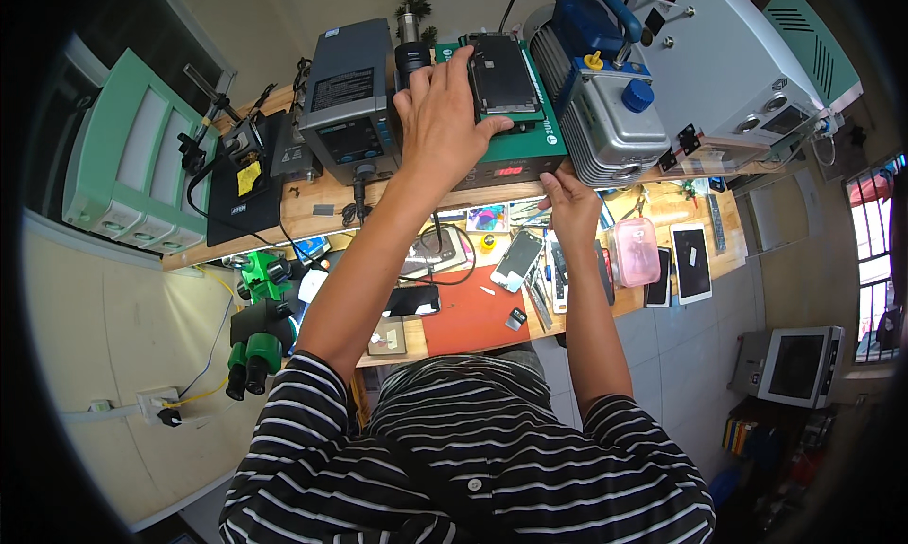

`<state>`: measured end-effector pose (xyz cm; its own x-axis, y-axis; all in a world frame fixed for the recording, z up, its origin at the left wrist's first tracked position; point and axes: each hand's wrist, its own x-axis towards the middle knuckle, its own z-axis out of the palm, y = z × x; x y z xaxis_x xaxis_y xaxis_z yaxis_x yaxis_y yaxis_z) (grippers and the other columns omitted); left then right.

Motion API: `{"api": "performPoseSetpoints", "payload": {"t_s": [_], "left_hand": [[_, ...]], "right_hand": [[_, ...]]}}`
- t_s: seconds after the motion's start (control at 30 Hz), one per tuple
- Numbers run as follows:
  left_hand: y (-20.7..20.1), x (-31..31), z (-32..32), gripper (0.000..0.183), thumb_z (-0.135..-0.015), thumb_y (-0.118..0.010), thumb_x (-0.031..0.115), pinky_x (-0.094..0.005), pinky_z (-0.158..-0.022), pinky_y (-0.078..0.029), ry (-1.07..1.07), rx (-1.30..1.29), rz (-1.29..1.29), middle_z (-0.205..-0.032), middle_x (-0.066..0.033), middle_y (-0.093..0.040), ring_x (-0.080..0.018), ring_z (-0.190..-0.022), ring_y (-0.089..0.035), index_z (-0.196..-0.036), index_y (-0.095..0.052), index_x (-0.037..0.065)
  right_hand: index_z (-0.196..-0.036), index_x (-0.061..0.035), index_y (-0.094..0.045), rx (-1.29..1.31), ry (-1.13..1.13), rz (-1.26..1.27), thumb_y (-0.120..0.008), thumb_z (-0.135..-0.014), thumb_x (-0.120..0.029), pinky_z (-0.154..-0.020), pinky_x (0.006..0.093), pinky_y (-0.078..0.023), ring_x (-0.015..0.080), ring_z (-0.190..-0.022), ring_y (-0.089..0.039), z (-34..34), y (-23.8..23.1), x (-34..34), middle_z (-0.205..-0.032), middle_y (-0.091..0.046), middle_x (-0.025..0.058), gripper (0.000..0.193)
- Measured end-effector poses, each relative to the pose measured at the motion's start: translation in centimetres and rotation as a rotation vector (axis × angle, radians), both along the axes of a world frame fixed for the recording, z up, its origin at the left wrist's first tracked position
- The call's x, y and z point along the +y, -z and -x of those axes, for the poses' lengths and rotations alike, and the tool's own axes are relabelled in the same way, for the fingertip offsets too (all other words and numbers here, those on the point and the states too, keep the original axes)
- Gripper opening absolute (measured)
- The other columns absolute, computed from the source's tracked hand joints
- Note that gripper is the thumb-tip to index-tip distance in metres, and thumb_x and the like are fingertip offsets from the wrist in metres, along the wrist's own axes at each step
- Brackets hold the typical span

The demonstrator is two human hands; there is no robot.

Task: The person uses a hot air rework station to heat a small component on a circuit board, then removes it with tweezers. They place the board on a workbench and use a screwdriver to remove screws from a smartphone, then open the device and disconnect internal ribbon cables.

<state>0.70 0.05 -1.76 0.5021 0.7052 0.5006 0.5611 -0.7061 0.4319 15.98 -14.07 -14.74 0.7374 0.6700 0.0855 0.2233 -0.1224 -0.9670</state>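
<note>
**Black phone panel on the green heating machine**

Black phone panel (501, 76) lies on the green machine (530, 142), long axis running away from the person. Left hand (445, 118) rests spread over its near-left edge; right hand (570, 203) sits lower, curled at the desk (312, 213) front.

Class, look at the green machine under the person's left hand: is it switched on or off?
On: the green machine shows a lit red readout on its front panel.
</note>
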Motion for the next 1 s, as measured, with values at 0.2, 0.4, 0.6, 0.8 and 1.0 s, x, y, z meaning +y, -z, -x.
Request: {"api": "performPoseSetpoints", "payload": {"t_s": [0.2,0.4,0.6,0.8,1.0], "left_hand": [[-0.7,0.5,0.2,0.097,-0.079,-0.089,0.036,-0.0509,-0.110,-0.030,0.075,0.112,0.004,-0.139,-0.0123,-0.066,-0.0334,-0.140,-0.045,-0.157,-0.039,0.007],[-1.9,0.2,0.9,0.075,-0.093,-0.072,0.024,-0.0502,-0.119,-0.024,0.209,-0.048,-0.057,-0.140,-0.0109,-0.068,-0.0327,-0.144,-0.043,-0.157,-0.038,0.007],[-1.4,0.6,1.0,0.066,-0.093,-0.056,0.005,-0.0492,-0.120,-0.024,0.232,-0.057,-0.044,-0.134,-0.0087,-0.071,-0.0302,-0.142,-0.045,-0.156,-0.037,0.008],[-1.3,-0.2,2.4,0.060,-0.095,-0.055,0.002,-0.0464,-0.116,-0.033,0.164,-0.186,-0.054,-0.123,-0.0087,-0.075,-0.0292,-0.135,-0.053,-0.153,-0.042,0.007],[-0.6,-3.9,5.3,0.043,-0.101,-0.059,0.003,-0.0363,-0.102,-0.049,0.254,-0.410,0.040,-0.102,-0.0110,-0.078,-0.0200,-0.108,-0.069,-0.143,-0.049,-0.003]], "right_hand": [[-0.123,0.0018,-0.075,-0.041,-0.002,0.008,-0.076,-0.099,-0.023,-0.043,0.0242,-0.040,0.0055,-0.049,-0.056,0.3,-0.5,0.1,-0.063,-0.068,0.0037,0.035],[-0.123,0.0026,-0.075,-0.037,0.032,-0.015,-0.076,-0.098,-0.024,-0.047,0.0239,-0.040,0.0056,-0.049,-0.057,0.5,0.0,0.1,-0.063,-0.069,0.0050,0.037],[-0.126,0.0015,-0.074,0.034,0.002,0.041,-0.078,-0.097,-0.025,-0.041,0.0244,-0.037,0.0055,-0.045,-0.052,0.5,-1.0,-0.2,-0.062,-0.068,0.0056,0.039],[-0.127,-0.0002,-0.074,0.048,-0.002,0.021,-0.078,-0.097,-0.026,-0.040,0.0247,-0.036,0.0051,-0.042,-0.047,0.1,0.0,0.1,-0.062,-0.068,0.0054,0.040],[-0.125,0.0049,-0.073,-0.010,0.001,0.065,-0.079,-0.096,-0.024,-0.051,0.0251,-0.046,0.0085,-0.054,-0.062,0.0,-0.8,-0.1,-0.070,-0.073,0.0089,0.042]]}}
